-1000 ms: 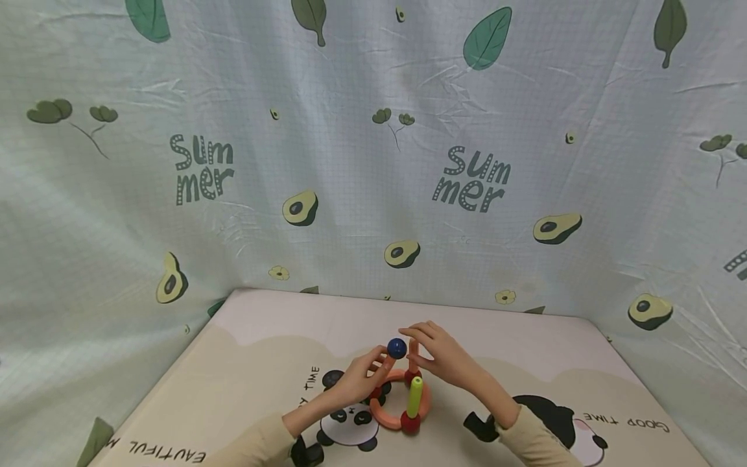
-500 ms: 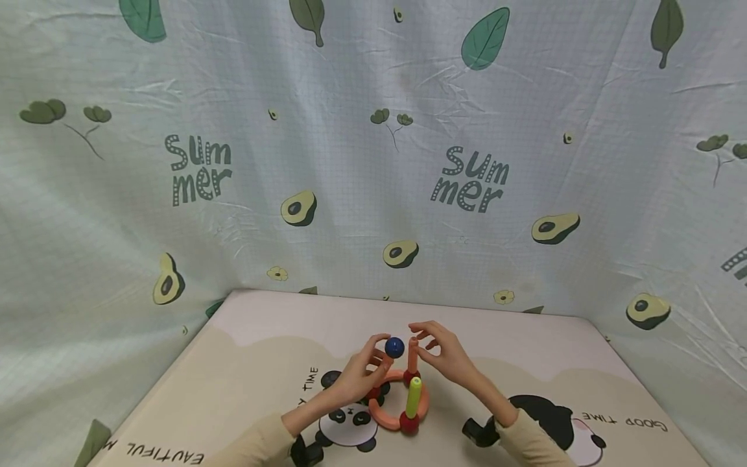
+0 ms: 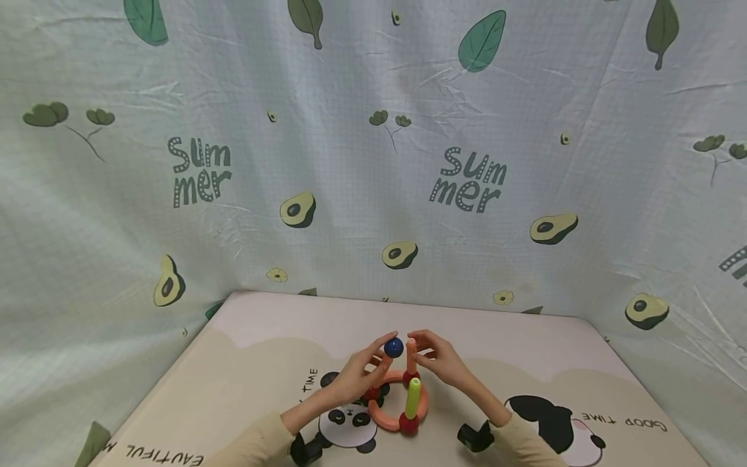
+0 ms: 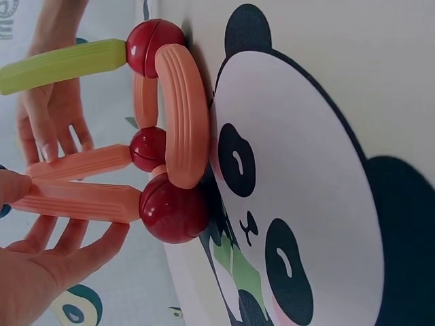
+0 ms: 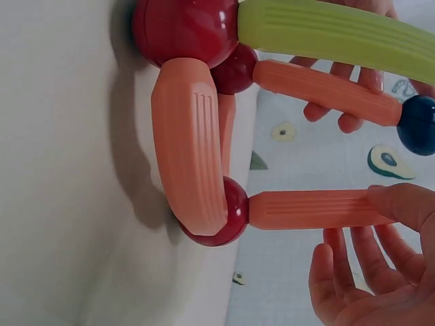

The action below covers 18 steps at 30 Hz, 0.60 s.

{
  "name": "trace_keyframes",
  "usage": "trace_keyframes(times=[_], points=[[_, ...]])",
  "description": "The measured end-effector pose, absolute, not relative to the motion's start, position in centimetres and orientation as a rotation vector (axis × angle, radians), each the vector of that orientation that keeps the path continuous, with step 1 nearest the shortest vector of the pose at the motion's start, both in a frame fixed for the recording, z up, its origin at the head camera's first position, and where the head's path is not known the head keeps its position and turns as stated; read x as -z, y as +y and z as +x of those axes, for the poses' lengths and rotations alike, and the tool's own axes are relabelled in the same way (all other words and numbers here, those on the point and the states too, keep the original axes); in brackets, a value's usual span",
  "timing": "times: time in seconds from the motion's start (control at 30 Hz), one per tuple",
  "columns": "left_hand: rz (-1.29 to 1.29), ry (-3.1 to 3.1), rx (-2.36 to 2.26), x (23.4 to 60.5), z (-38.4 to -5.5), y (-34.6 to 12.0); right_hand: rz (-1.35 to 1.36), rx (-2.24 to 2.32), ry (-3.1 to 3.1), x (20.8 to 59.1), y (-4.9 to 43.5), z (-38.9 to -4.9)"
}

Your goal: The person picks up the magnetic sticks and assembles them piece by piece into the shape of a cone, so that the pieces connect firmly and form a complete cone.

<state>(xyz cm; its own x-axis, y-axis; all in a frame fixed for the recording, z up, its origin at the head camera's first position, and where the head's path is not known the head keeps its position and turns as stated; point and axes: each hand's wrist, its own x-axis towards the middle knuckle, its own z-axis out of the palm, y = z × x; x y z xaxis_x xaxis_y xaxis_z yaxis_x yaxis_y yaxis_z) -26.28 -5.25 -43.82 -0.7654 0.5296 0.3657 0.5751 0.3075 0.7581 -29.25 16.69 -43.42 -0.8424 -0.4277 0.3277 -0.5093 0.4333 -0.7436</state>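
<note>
A ring of curved orange rods (image 5: pixel 190 146) joined by red balls (image 4: pixel 175 209) lies on the table. Three straight rods rise from those balls. My left hand (image 3: pixel 352 381) grips one straight orange rod (image 4: pixel 81 201) between thumb and fingers; a blue ball (image 3: pixel 393 347) sits on its top end. At the far side of the ring, my right hand (image 3: pixel 445 363) pinches the upper end of another straight orange rod (image 5: pixel 312 209), thumb on one side and fingers behind. A yellow-green rod (image 3: pixel 413 399) stands at the near side, touched by neither hand.
The tabletop (image 3: pixel 280 337) bears a printed panda (image 3: pixel 348 425) under the toy and a black-and-white animal print (image 3: pixel 554 428) at right. A pale curtain (image 3: pixel 350 162) with avocado and leaf prints hangs behind the table.
My right hand drew slightly right from the far rod, then came back to its upper end. The left hand keeps its grip almost unmoved. The head view shifted slightly.
</note>
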Motion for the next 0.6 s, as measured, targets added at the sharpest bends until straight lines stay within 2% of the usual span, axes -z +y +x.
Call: trace_keyframes(times=[0.1, 0.33, 0.6], points=[[-1.066, -2.489, 1.495, 43.7, -26.3, -5.3, 0.865, -1.442, -2.570, 42.9, 16.5, -28.7], [-1.080, -2.501, 1.481, 40.6, -24.1, -5.4, 0.904, -1.511, -2.594, 43.0, 16.2, -28.5], [-1.084, -2.504, 1.461, 40.6, -24.0, -5.3, 1.016, -1.537, -2.577, 43.6, 16.4, -28.7]])
